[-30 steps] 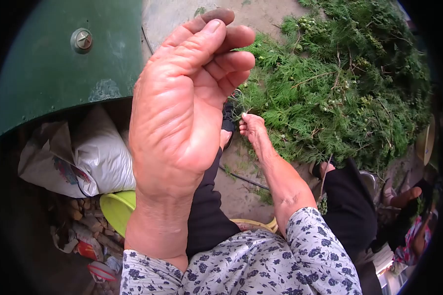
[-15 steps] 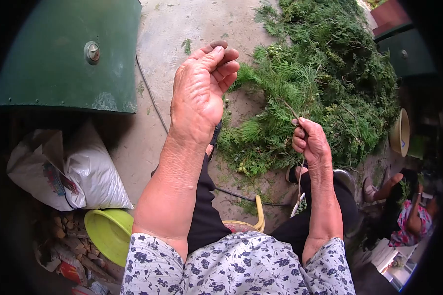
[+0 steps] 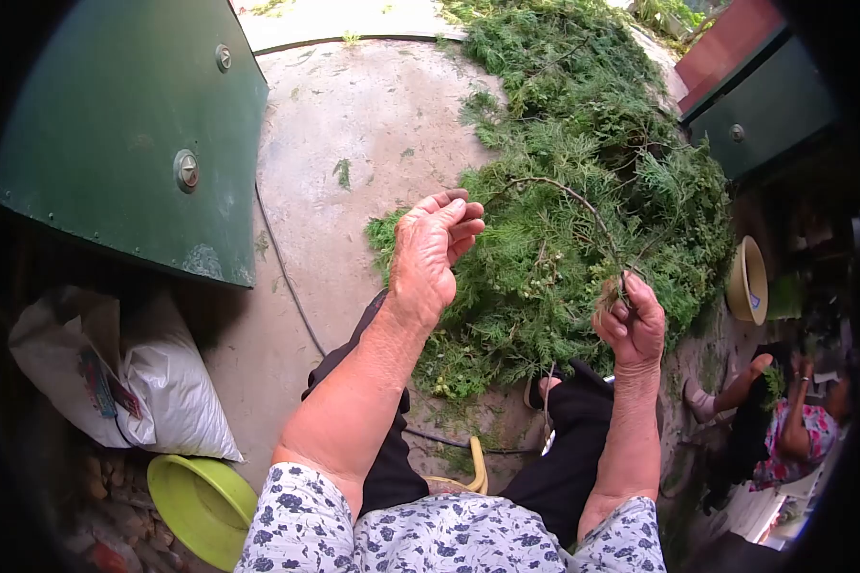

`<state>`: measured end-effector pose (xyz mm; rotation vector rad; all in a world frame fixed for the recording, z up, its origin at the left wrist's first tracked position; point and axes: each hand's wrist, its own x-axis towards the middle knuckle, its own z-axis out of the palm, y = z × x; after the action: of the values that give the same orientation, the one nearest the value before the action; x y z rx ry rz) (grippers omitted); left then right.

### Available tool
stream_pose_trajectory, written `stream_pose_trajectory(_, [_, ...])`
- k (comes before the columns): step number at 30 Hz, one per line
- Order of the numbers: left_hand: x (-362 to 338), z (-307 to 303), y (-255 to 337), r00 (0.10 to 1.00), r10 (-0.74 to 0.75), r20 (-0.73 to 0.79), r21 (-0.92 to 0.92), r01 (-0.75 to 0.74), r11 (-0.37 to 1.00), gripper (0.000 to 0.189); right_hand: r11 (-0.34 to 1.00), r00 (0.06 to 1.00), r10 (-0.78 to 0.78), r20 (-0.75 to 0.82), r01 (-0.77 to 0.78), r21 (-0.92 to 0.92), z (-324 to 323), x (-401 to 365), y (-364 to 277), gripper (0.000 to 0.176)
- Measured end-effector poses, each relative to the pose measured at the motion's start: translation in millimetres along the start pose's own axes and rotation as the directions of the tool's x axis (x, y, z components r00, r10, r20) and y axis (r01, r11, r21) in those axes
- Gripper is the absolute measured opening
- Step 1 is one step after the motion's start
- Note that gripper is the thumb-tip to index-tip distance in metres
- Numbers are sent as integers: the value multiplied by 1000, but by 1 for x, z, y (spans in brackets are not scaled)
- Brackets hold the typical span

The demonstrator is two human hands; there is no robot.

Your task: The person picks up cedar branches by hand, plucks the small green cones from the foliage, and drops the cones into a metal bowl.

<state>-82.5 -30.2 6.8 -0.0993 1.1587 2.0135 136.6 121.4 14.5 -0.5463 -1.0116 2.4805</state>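
Observation:
My right hand [image 3: 633, 320] is closed around a thin brown conifer branch [image 3: 594, 216], with some leafy sprigs beside its fingers. From there the branch arcs up and leftward, its far end close to my left fingertips. My left hand [image 3: 424, 256] is raised with curled fingers, the thumb pressed to the index finger; what it pinches, if anything, is hidden. Beyond both hands lies a large heap of green conifer cuttings [image 3: 554, 253] on the concrete.
At left stand a green metal cabinet [image 3: 115, 143], white sacks [image 3: 177, 382] and a yellow-green basin [image 3: 158, 506]. A cable [image 3: 291, 282] crosses the floor. Toward the right are a cream basin [image 3: 736, 286] and a seated person [image 3: 793, 430] holding a sprig.
The view has tilted up, showing more floor beyond. My left hand has come down and right, nearer the heap. The branch in my right hand now arcs between both hands.

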Motion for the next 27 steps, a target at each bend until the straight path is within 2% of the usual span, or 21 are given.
stream_pose_trajectory(3, [6,6,-18,999,-47,21,27,46,999,21,998,996,-36,75,32,53,1,-2,8,17])
stream_pose_trajectory(5, [11,12,-28,988,-150,-48,-14,149,989,27,997,992,-38,120,30,65,4,-3,9,18])
stream_pose_trajectory(6, [13,15,-31,979,-197,-43,-49,195,980,40,997,985,-35,167,22,75,6,-4,11,18])
stream_pose_trajectory(7, [15,17,-33,981,-189,-43,-49,187,981,40,997,976,-29,217,11,82,8,-4,11,19])
stream_pose_trajectory(9, [20,19,-35,967,-253,41,-59,255,965,53,997,956,38,290,-57,55,4,-5,15,22])
stream_pose_trajectory(10, [17,22,-36,987,-162,-2,-52,162,985,62,997,968,73,238,-70,-22,6,-8,15,23])
stream_pose_trajectory(11, [20,21,-35,987,-163,-8,-47,162,986,62,991,978,104,180,-88,-97,9,-11,13,24])
stream_pose_trajectory(12, [26,17,-32,992,-125,-1,-150,124,981,63,992,978,106,179,-91,-90,11,-13,11,24])
stream_pose_trajectory(13, [31,15,-28,996,-86,2,-252,84,964,64,943,986,112,120,-67,-327,13,-13,10,24])
stream_pose_trajectory(14, [32,13,-24,996,-89,-1,-208,87,974,60,835,993,103,63,-52,-548,15,-13,9,25])
stream_pose_trajectory(15, [32,12,-22,996,-89,-5,-205,86,975,60,837,993,104,64,-53,-544,14,-12,8,25])
stream_pose_trajectory(17, [33,11,-19,988,-155,4,-136,154,979,52,432,960,247,131,11,-902,7,-11,4,23])
stream_pose_trajectory(18, [37,8,-22,991,-134,-20,-84,132,988,43,262,930,246,274,209,-942,-3,-9,7,19])
stream_pose_trajectory(19, [36,5,-23,990,-136,-19,-78,134,988,43,267,931,242,273,207,-941,-8,-8,13,19])
stream_pose_trajectory(21, [30,-1,-26,983,43,180,-69,-31,997,29,15,855,126,504,506,-862,-11,-10,22,16])
stream_pose_trajectory(22, [20,4,-21,990,47,136,-63,-39,997,21,-6,865,-53,498,499,-867,16,-19,18,15])
stream_pose_trajectory(23, [18,3,-26,989,44,140,-59,-36,998,21,-127,891,276,361,406,-905,11,-10,20,13])
stream_pose_trajectory(25, [18,-1,-38,981,146,129,-211,-117,970,17,-170,895,280,346,401,-900,14,-12,33,14])
stream_pose_trajectory(26, [20,-5,-33,917,207,342,-168,-157,973,14,-188,891,290,350,411,-892,16,-13,37,13])
stream_pose_trajectory(27, [27,-14,-34,916,203,345,-165,-154,974,14,-186,893,287,348,408,-894,18,-13,38,13])
